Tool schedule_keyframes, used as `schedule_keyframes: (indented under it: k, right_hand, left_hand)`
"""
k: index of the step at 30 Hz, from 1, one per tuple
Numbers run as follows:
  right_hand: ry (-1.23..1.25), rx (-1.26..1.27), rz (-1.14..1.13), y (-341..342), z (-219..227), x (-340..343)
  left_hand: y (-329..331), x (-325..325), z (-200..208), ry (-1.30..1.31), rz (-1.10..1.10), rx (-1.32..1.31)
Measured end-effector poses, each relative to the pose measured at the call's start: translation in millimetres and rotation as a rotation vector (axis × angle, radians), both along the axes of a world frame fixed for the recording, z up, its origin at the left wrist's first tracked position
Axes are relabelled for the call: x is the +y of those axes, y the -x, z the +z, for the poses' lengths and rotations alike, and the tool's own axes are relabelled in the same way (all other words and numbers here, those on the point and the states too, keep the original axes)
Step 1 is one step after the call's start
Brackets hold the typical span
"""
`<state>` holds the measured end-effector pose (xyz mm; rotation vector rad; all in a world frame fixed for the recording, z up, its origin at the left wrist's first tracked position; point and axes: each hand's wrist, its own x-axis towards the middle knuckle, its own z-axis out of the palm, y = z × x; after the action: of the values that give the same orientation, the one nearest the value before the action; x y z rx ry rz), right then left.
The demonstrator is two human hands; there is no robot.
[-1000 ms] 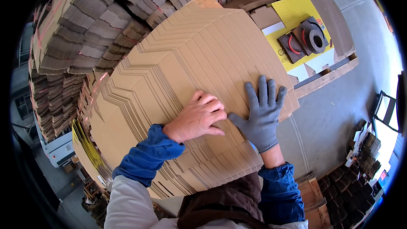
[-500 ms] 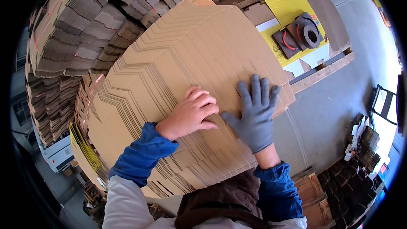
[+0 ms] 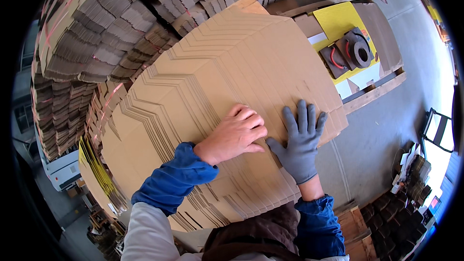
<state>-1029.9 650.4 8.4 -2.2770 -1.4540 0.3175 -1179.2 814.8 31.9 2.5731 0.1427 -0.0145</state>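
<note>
A broad, fanned layer of flat brown cardboard sheets [image 3: 241,82] spreads in front of me, with creases and cut slots showing in stepped rows. My left hand [image 3: 237,133], bare, rests on the sheets near the middle; its fingers are loosely bent and the thumb stands apart. No object shows in it, though its fingertips are partly hidden. To its right, my right hand [image 3: 300,140] wears a grey glove. It lies flat on the sheets near their right edge, fingers spread and pointing away from me.
Tied stacks of folded cardboard [image 3: 92,29] rise at the far left. Beyond the sheets at the right, a dark block with a ring-shaped part [image 3: 360,54] sits on a yellow sheet [image 3: 338,17], above a wooden pallet [image 3: 377,89]. Yellow-edged sheets [image 3: 96,174] stand at the left.
The whole view has shifted, so the sheets and surroundings appear farther right and slightly lower. Both hands stay at nearly the same places on the cardboard, in nearly the same pose.
</note>
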Motion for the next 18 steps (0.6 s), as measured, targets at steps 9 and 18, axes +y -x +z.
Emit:
schedule_keyframes:
  k: [9,18]
  right_hand:
    - [0.021,-0.025,0.004,0.5,-3.2,-0.2]
    - [0.011,-0.001,-0.004,0.0,-1.6,-0.6]
  left_hand:
    - [1.6,0.8,-1.6,-0.007,-0.007,0.007]
    - [7.5,-1.2,-1.7,0.008,-0.007,0.022]
